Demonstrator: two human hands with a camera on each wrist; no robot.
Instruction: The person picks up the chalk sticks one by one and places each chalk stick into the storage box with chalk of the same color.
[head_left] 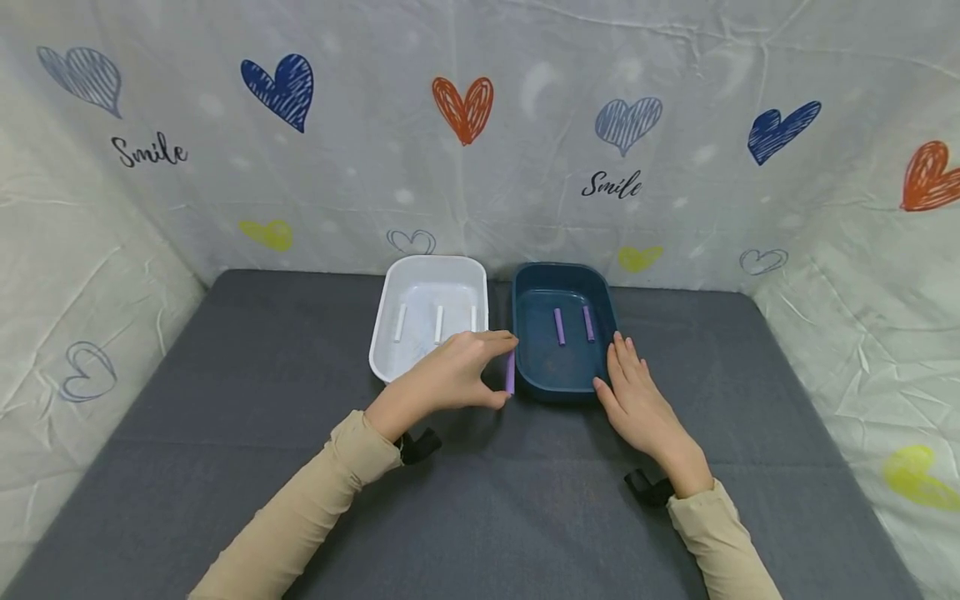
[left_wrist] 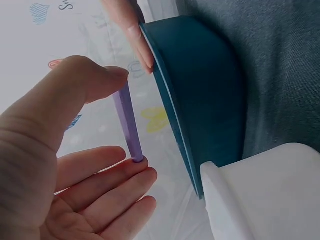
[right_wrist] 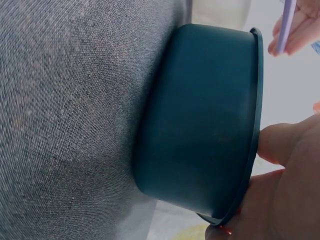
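Observation:
My left hand [head_left: 453, 371] pinches a purple chalk stick [left_wrist: 129, 125] by its two ends, thumb at one and a fingertip at the other. It holds the stick above the gap between the tubs, close to the left rim of the dark teal tub [head_left: 558, 367]. Two purple chalk sticks [head_left: 559, 327] lie inside that tub. Along its right side, my right hand [head_left: 645, 408] rests on the rim with fingers extended and the thumb at the near corner. White sticks [head_left: 438, 324] lie in the white tub [head_left: 438, 283], which my left hand and wrist partly cover.
Both tubs stand side by side at the back of a table with a dark grey cloth [head_left: 300, 350]. Right behind them hangs a pale curtain [head_left: 525, 167] printed with hearts. Black bands [head_left: 422, 447] circle both wrists.

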